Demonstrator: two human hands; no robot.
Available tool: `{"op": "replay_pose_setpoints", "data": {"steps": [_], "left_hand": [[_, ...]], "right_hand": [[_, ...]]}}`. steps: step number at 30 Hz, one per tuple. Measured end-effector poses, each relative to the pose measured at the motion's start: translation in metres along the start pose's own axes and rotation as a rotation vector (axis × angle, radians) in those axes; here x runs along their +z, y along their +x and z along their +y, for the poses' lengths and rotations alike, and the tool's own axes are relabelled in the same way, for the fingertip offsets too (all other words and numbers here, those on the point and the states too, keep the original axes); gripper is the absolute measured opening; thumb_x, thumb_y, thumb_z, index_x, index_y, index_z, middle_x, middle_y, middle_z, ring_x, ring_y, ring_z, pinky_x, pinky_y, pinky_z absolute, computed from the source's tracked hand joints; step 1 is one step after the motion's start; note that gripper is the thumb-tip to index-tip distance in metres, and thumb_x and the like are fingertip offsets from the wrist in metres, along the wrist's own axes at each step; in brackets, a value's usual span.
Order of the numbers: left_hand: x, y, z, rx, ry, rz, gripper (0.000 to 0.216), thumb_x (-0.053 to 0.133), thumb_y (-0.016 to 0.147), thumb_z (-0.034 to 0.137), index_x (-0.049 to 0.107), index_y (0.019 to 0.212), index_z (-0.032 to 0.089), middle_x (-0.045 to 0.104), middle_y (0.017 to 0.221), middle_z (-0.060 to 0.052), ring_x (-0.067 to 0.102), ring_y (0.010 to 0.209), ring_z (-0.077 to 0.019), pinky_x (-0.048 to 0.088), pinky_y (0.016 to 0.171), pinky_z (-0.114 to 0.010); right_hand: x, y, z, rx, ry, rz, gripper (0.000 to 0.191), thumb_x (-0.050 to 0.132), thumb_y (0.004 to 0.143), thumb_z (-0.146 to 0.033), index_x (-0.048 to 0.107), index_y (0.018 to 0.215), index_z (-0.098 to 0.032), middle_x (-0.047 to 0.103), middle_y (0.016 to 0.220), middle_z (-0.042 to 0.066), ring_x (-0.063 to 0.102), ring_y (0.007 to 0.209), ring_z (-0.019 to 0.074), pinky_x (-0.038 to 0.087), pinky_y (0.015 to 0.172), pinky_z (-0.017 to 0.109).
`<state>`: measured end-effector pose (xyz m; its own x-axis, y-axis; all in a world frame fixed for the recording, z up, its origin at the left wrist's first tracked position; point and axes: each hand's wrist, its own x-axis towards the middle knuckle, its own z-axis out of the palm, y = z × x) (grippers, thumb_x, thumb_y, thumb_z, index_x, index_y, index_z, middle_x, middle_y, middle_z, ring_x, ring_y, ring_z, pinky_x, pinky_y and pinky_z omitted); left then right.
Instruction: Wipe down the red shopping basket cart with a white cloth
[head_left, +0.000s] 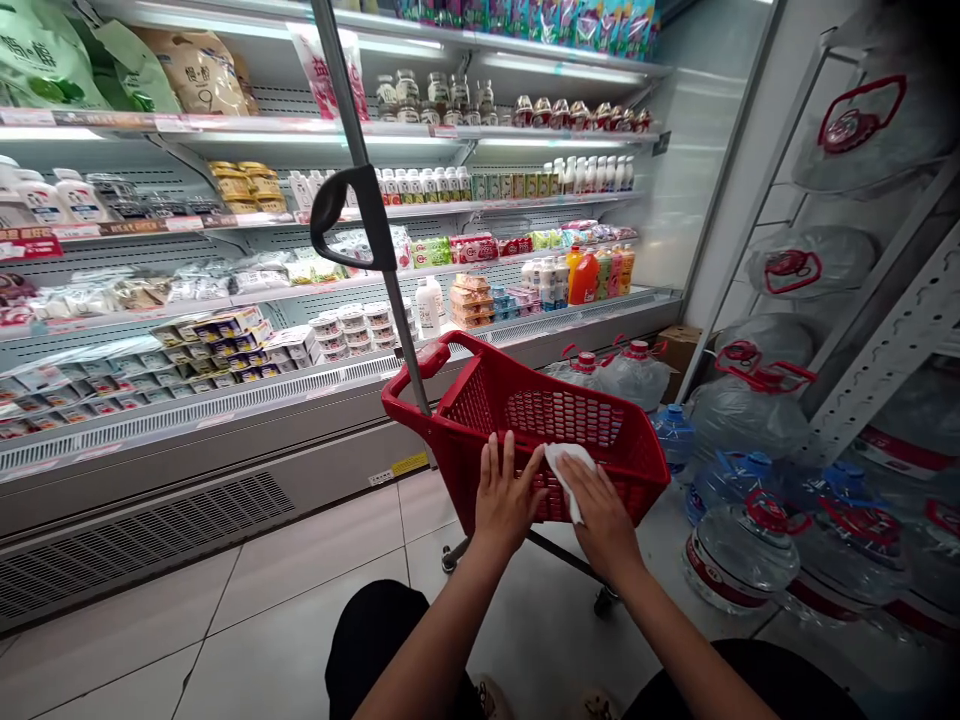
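The cloth [566,468] is pressed beneath the fingers of the right grip [600,510], against the near side of the red cart [540,400]. It looks soft, light and limp, best pinched by a fold. The left grip [508,503] is released, its fingers spread along the cart's near side. The cart seems stiff and prone to roll on its casters [604,602]; it is best steadied by rim or handle [399,398]. Beyond, a stocked cooler [330,420] is seen; at right, water bottles [739,555].
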<state>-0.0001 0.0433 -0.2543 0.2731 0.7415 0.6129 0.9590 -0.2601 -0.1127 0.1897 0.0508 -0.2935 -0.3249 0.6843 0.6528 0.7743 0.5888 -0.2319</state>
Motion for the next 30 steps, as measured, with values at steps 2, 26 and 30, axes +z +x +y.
{"op": "replay_pose_setpoints", "data": {"steps": [2,26,30], "left_hand": [[-0.010,0.002,-0.011,0.038,-0.007,-0.016,0.081,0.061,0.099,0.049,0.020,0.167,0.034,0.028,0.172,-0.005,0.028,0.157,-0.0336,0.022,0.130,-0.054],[-0.051,0.016,-0.043,-0.044,-0.006,0.085,0.074,0.035,0.102,0.011,0.001,0.167,0.018,0.020,0.173,-0.016,0.032,0.157,-0.0228,0.015,0.132,-0.055],[-0.050,0.014,-0.047,-0.057,-0.010,0.089,0.084,0.037,0.092,0.001,0.000,0.166,0.016,0.012,0.174,-0.018,0.025,0.159,-0.0234,0.019,0.131,-0.055]], "right_hand": [[0.006,0.012,-0.007,-0.027,0.031,0.003,0.101,0.037,0.076,0.001,0.010,0.169,-0.029,0.039,0.167,0.002,0.033,0.155,0.0213,0.026,0.129,0.053],[0.029,0.092,-0.081,-0.097,0.390,0.015,0.080,0.038,0.088,-0.004,0.031,0.165,-0.028,0.054,0.157,0.005,0.046,0.147,0.0217,0.026,0.128,0.055],[0.025,0.080,-0.064,-0.120,0.285,0.000,0.075,0.037,0.094,-0.007,0.030,0.165,-0.030,0.051,0.159,0.002,0.045,0.148,0.0209,0.025,0.128,0.053]]}}
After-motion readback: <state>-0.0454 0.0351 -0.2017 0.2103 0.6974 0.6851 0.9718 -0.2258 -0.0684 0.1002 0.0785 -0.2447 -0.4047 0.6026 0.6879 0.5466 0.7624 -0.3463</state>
